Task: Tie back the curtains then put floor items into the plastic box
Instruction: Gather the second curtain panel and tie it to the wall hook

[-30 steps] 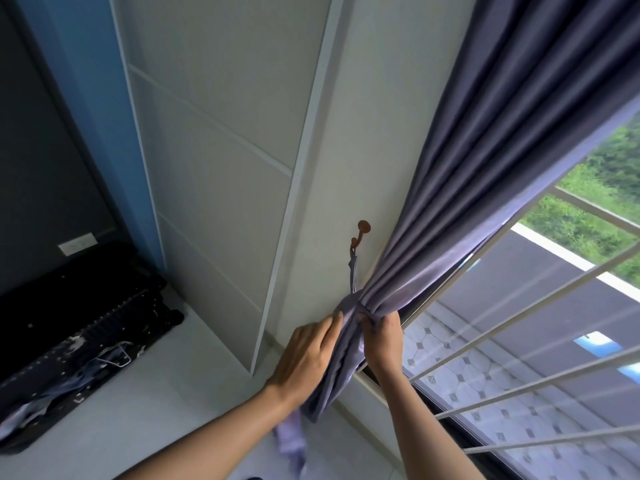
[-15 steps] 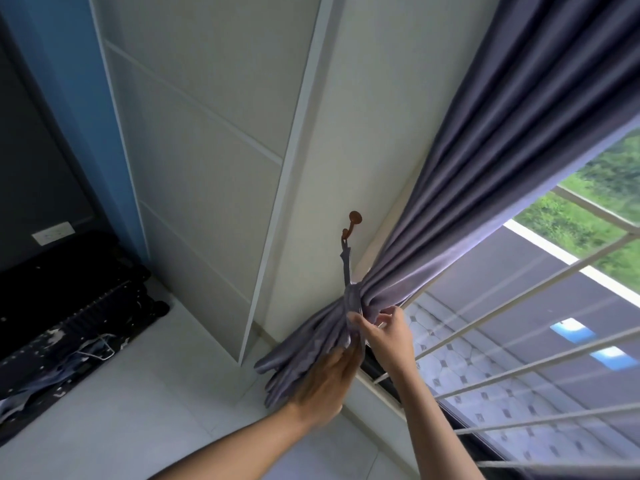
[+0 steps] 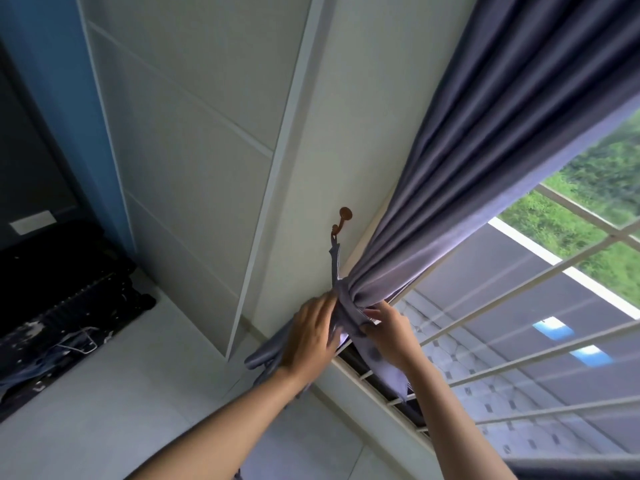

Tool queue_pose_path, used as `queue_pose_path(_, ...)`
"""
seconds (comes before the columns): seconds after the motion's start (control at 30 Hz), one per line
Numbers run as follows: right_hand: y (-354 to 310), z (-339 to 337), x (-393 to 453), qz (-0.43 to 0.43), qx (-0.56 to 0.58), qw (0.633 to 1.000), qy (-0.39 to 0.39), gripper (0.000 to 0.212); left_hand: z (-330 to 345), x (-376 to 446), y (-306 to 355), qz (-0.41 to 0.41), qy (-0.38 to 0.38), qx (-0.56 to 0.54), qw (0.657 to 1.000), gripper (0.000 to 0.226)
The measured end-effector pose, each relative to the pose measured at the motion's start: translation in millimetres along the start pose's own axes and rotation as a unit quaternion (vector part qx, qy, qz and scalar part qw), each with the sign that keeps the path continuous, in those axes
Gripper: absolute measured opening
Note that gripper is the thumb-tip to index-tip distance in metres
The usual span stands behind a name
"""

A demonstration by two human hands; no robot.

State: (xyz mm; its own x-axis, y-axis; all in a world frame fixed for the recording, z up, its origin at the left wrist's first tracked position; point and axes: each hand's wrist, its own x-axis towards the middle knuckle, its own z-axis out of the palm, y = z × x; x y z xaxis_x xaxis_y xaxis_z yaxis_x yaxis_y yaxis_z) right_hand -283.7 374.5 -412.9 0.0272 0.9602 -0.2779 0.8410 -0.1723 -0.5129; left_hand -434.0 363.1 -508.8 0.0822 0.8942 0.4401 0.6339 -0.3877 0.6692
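Right at the pinch point, the purple-grey curtain (image 3: 485, 188) is bunched into a tight waist against the cream wall (image 3: 349, 140), and both hands are on that waist. The left hand (image 3: 308, 337) lies over the near side of the bundle, back of the hand to the camera, fingers curled onto the cloth; how hard they squeeze cannot be told, since the fingertips are hidden behind the fabric. The right hand (image 3: 391, 336) comes in from the window side, thumb and fingers pressed together on a strip of the same purple cloth wrapped at the gather.

Just above the grip a narrow tieback strap (image 3: 335, 261) runs straight up from the bundle to a small brown hook (image 3: 341, 221) fixed on the wall, its loop caught on the hook's lower prong. Above and to the right of the hands the curtain fans out in long pleats toward the top right corner. Below the grip the loose tail of the curtain spills down: one fold sticks out left of the left wrist, another hangs under the right hand over the window track.

Right of the hands, white window bars (image 3: 519, 306) cross the opening, with grey roofing and green growth beyond. Left of the grip stand pale panelled doors (image 3: 180, 150), then a blue wall strip (image 3: 59, 98). Far down to the left, well apart from the hands, a dark suitcase (image 3: 59, 299) lies on the light floor (image 3: 114, 393).
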Motion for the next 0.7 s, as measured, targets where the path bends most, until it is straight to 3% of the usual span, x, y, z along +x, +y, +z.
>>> queue_pose_path(0.1,5.6,-1.9,-6.6,-0.016,-0.006,0.999,-0.027,0.053,-7.1,38.4,9.7,-0.019,-0.061,-0.039,0.997,0.077)
queue_pose_path(0.2,11.2,-3.8,-9.5,-0.026,-0.029,0.999,-0.03,0.059,-5.8,64.7,9.5,-0.055,-0.136,-0.089,0.985,0.066)
queue_pose_path(0.33,17.3,-6.7,-10.0,-0.039,-0.046,0.998,-0.021,0.058,-3.1,78.2,6.4,-0.046,-0.171,-0.092,0.98,0.059)
queue_pose_path(0.47,20.0,-7.0,-5.1,-0.014,-0.098,0.993,0.067,0.038,7.9,80.9,6.5,-0.066,-0.192,-0.102,0.974,0.067)
queue_pose_path(0.57,26.5,-2.3,-2.6,0.001,-0.12,0.981,0.15,0.028,10.9,79.1,9.5,-0.084,-0.163,-0.108,0.977,0.064)
queue_pose_path(0.7,20.1,13.9,-2.7,0.107,-0.019,0.963,0.246,0.009,5.9,71.6,17.7,-0.108,-0.118,-0.121,0.98,0.071)
